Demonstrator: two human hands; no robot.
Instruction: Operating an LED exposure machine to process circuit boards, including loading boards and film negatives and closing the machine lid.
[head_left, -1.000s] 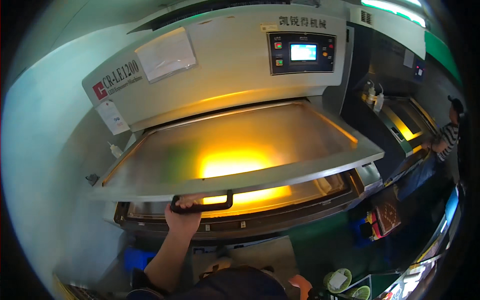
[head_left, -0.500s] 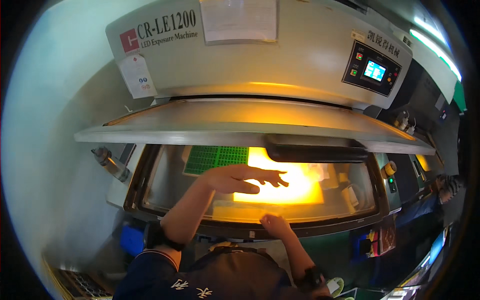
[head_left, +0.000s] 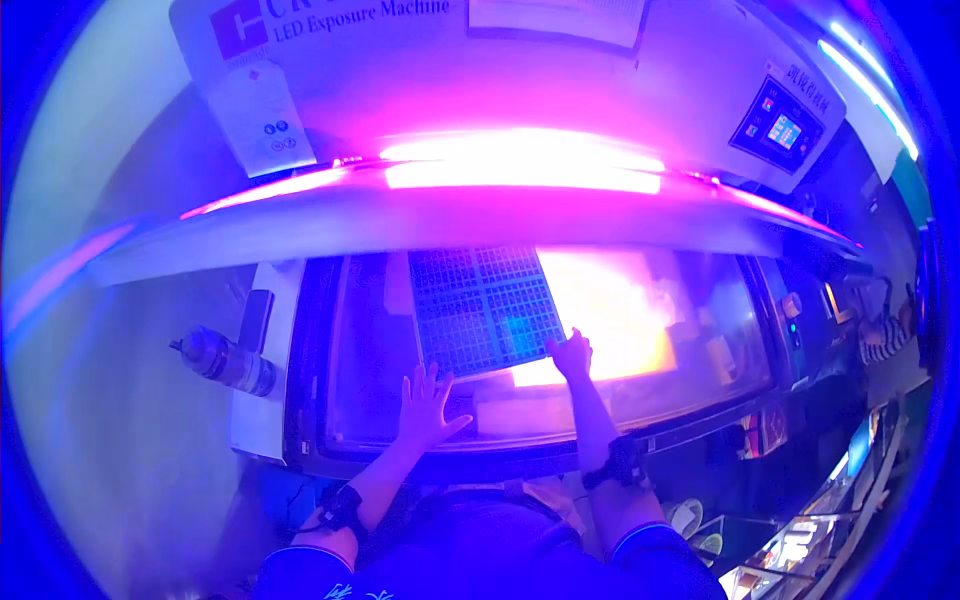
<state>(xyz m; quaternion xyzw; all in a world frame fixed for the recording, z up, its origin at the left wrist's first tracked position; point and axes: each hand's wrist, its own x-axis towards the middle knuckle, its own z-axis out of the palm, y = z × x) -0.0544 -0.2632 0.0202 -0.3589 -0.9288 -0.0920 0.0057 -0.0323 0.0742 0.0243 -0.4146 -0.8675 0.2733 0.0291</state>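
A dark gridded circuit board panel, tinted blue by the light, lies slightly turned on the bed of a large machine. My right hand has its fingers closed at the panel's near right corner, seemingly gripping the edge. Close to the near left corner, my left hand is spread, fingertips at or just beside the panel's edge; whether they touch it I cannot tell. A bright yellow-white lit patch glows on the bed, to the right of the panel and partly covered by it.
The raised lid spans the bed, with a glaring pink-white light strip behind it. A bottle-like cylinder lies at the left beside a dark block. A control panel is at upper right. The bed's dark frame borders the front.
Violet light now floods the scene, and the lid looks higher. The panel has come nearer and rightward. My left hand moved down to its near left corner; my right hand rose to its near right corner.
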